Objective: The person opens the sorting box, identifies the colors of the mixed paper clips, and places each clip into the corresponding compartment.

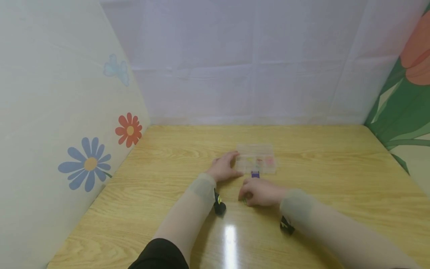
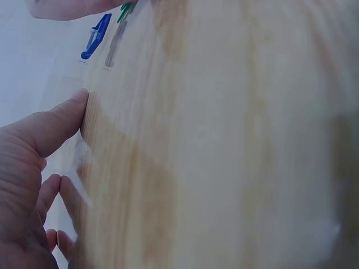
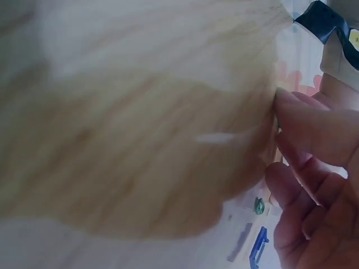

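A clear plastic compartment box (image 1: 240, 164) stands open, with small yellow, red and pink things in its compartments. My left hand (image 1: 224, 168) rests at its left side, thumb and fingers spread apart by the near and far corners. Just in front of the box stands a small blue frame-shaped clip (image 1: 255, 174), also visible in the left wrist view (image 2: 96, 38). Nearer to me, low over the tabletop, my right hand (image 1: 263, 191) has its fingers curled, and a small green piece (image 1: 244, 200) shows between thumb and forefinger; the fingers partly hide it.
The wood-grain table (image 1: 174, 157) meets a white cloth backdrop (image 1: 215, 74) at the back. A flower-printed panel (image 1: 40, 112) stands on the left, another printed panel (image 1: 413, 104) on the right. Black wrist-camera straps (image 1: 219, 203) hang under both wrists.
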The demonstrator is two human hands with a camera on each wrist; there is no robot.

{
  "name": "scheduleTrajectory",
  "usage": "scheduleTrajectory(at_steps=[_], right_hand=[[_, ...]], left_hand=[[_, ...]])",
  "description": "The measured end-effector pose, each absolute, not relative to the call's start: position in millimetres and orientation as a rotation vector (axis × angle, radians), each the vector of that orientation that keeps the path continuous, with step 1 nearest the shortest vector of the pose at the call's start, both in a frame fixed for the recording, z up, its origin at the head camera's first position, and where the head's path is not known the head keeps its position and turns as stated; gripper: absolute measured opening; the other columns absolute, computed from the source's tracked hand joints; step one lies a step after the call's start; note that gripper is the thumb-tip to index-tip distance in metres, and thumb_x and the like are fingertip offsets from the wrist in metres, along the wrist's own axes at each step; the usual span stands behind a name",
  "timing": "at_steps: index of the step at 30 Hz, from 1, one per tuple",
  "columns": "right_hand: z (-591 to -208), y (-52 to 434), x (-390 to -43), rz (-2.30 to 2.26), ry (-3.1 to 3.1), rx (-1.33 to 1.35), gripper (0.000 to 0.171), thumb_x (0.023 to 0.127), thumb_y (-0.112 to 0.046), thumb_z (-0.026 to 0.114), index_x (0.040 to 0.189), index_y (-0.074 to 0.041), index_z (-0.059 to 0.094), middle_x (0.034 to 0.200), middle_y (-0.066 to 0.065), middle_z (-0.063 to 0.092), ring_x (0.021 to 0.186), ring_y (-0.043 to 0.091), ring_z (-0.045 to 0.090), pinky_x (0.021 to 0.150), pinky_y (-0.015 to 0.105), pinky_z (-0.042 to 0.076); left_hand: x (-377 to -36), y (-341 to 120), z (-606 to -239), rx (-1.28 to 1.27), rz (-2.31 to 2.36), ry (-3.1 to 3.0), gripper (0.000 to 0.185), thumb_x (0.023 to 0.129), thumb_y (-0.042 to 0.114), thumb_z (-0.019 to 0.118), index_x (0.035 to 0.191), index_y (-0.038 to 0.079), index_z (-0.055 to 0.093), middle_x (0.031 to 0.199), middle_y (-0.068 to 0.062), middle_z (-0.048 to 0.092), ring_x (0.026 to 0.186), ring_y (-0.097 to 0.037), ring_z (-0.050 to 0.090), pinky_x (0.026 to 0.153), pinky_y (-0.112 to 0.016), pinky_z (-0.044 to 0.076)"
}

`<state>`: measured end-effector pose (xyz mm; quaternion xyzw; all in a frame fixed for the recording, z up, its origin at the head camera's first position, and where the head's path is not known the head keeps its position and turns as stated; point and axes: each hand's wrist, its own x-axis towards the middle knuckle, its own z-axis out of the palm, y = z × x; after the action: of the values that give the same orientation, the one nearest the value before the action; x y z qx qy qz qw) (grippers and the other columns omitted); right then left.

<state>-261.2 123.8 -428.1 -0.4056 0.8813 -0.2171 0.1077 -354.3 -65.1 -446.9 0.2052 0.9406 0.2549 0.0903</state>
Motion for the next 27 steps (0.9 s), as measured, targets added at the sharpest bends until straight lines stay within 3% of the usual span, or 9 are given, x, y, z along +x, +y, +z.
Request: scheduleTrajectory(at_steps=[7,27], right_hand=[[-423.7,123.1,-259.0,-0.637,2.603,-1.160,0.018,0.076,-0.009,0.076,0.089,-0.019,0.071,0.088,-0.011,0.057,0.088,0.011,0.055,0.087,0.034,0.046],[-420.4,122.3,-256.4,-0.660,2.618,-0.975,0.016,0.078,-0.006,0.075,0.079,-0.020,0.066,0.081,-0.012,0.060,0.082,0.010,0.058,0.082,0.035,0.049]], left_hand=[[-356.0,-65.5,-449.2,0.626,0.758,2.800,0.083,0.080,0.046,0.074,0.149,0.019,0.036,0.155,0.003,0.031,0.142,-0.018,0.028,0.114,-0.050,0.012],[-354.9,-64.6,-447.8,0.628,0.750,2.815,0.082,0.080,0.046,0.075,0.148,0.019,0.037,0.155,0.003,0.033,0.141,-0.016,0.029,0.114,-0.047,0.013]])
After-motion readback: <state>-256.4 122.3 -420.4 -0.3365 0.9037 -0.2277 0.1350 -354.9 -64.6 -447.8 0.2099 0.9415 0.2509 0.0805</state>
